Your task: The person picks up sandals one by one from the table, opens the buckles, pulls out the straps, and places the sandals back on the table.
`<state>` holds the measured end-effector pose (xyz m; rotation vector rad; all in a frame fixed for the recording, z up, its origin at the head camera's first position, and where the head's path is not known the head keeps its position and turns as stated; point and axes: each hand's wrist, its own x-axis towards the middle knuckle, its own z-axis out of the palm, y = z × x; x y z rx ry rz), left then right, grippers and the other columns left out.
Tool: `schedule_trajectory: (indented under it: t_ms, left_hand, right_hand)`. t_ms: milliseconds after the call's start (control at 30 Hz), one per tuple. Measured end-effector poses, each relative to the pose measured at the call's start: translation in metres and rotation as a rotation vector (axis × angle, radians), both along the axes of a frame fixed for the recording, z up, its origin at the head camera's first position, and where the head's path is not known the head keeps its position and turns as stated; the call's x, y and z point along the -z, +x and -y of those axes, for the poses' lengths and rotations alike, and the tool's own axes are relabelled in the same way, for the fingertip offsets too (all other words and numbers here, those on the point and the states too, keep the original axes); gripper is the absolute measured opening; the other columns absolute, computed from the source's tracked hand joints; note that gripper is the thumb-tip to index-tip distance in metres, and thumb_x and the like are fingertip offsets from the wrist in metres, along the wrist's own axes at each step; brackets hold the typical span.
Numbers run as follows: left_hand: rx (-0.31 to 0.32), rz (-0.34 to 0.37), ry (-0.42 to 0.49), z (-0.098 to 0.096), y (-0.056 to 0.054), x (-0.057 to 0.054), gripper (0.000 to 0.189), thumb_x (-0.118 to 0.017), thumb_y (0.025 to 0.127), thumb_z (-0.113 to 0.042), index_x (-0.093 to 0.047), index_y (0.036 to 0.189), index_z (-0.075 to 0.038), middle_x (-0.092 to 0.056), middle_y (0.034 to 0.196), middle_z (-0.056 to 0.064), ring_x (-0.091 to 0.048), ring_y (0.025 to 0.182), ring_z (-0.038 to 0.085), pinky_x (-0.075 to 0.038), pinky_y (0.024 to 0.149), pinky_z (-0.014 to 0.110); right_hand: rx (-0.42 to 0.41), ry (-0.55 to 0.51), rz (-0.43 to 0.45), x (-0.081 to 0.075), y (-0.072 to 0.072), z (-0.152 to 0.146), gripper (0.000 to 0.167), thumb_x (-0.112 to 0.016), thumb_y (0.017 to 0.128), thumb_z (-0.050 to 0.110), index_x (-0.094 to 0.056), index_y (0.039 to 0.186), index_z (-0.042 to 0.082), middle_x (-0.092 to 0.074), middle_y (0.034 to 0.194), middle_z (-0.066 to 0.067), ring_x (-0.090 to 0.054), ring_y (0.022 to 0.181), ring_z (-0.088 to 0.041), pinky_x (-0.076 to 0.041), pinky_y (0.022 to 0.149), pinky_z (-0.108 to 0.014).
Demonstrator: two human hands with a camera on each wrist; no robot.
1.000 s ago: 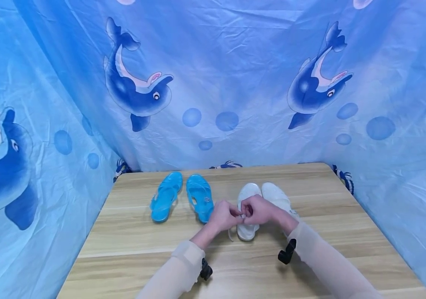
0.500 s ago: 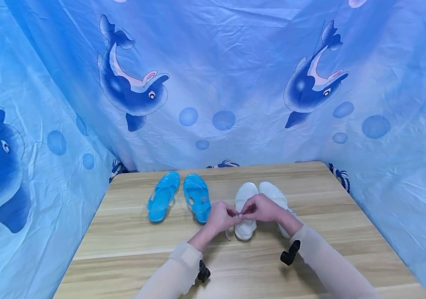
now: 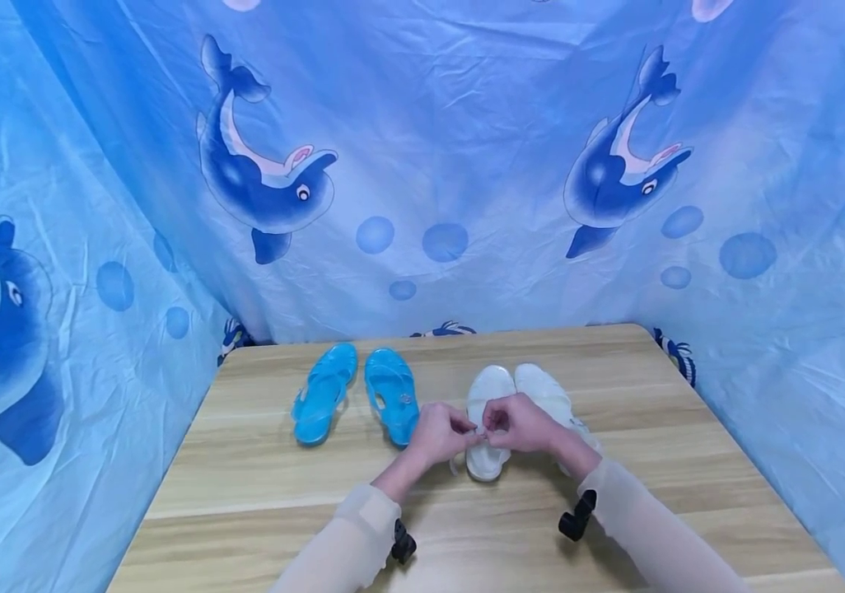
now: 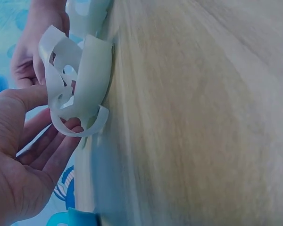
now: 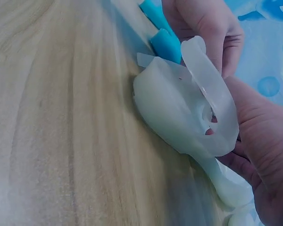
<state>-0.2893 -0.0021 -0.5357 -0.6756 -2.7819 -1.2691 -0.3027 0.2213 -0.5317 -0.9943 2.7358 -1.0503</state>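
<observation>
Two white sandals stand side by side, right of the middle of the table. Over the left white sandal (image 3: 487,463), both hands meet at its ankle strap (image 5: 216,96). My left hand (image 3: 439,433) pinches the strap from the left, its thumb against it in the left wrist view and the other fingers spread below. From the right, my right hand (image 3: 526,424) pinches the strap with thumb and forefinger; in its wrist view the strap hides these fingertips. A loose strap end (image 4: 100,123) curls out near the heel. The right white sandal (image 3: 544,389) lies partly behind my right hand.
A pair of blue sandals, the left blue sandal (image 3: 326,395) and the right blue sandal (image 3: 391,391), stands left of my left hand. The wooden table (image 3: 259,478) has a blue dolphin-print curtain (image 3: 422,165) behind it and at both sides.
The fingertips of both hands work in small movements at the strap; the right fingers, flatter half a second ago, are arched more now. The sandals stay in place. The head view shifts slightly.
</observation>
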Motion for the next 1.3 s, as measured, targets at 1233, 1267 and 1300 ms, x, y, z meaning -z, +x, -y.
schedule_trajectory:
  t_ms: [1233, 1267, 1300]
  left_hand:
    - [0.002, 0.014, -0.045, 0.0002, -0.0032, -0.0029, 0.019, -0.091, 0.083, -0.033, -0.087, 0.089, -0.016, -0.083, 0.082, -0.003, -0.07, 0.07, 0.0, -0.056, 0.064, 0.017]
    - [0.003, 0.019, -0.039, 0.0005, -0.0038, -0.0031, 0.02, -0.091, 0.083, -0.033, -0.087, 0.089, -0.015, -0.083, 0.082, -0.002, -0.07, 0.069, 0.0, -0.056, 0.063, 0.017]
    - [0.005, 0.022, -0.035, 0.0008, -0.0042, -0.0034, 0.019, -0.091, 0.083, -0.032, -0.087, 0.089, -0.015, -0.083, 0.082, -0.001, -0.07, 0.069, 0.0, -0.056, 0.063, 0.017]
  right_hand:
    - [-0.01, -0.024, 0.065, -0.0047, 0.0018, 0.0015, 0.005, -0.08, 0.097, 0.029, -0.082, 0.096, 0.025, -0.08, 0.09, 0.015, -0.071, 0.08, 0.002, -0.06, 0.075, -0.021]
    - [-0.011, -0.028, 0.065, -0.0043, 0.0019, 0.0013, 0.004, -0.08, 0.098, 0.029, -0.081, 0.096, 0.025, -0.081, 0.09, 0.015, -0.072, 0.081, 0.001, -0.06, 0.076, -0.022]
    - [-0.011, -0.035, 0.066, -0.0035, 0.0019, 0.0008, 0.003, -0.079, 0.098, 0.027, -0.08, 0.096, 0.025, -0.081, 0.091, 0.014, -0.072, 0.082, 0.001, -0.06, 0.077, -0.022]
